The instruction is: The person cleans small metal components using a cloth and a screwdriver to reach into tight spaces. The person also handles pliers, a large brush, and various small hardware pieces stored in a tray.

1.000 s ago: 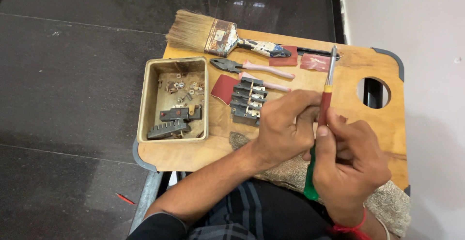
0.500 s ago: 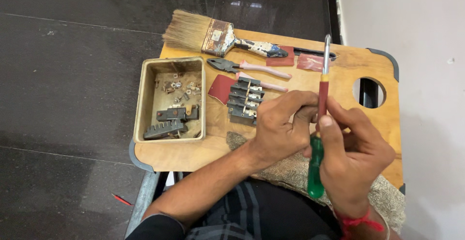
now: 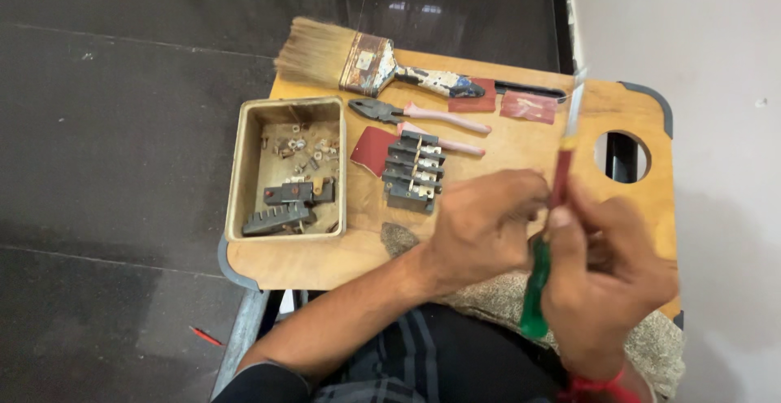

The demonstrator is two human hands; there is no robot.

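Nearby, pliers (image 3: 415,113) (pink-handled) flank switch blocks (image 3: 413,174).

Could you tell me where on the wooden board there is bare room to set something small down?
Bare wood shows on the wooden board along its near edge, between the open box and the left hand, and between the red sandpaper pieces and the round hole. The middle is crowded: pliers, the stack of black switch parts, the paintbrush behind.
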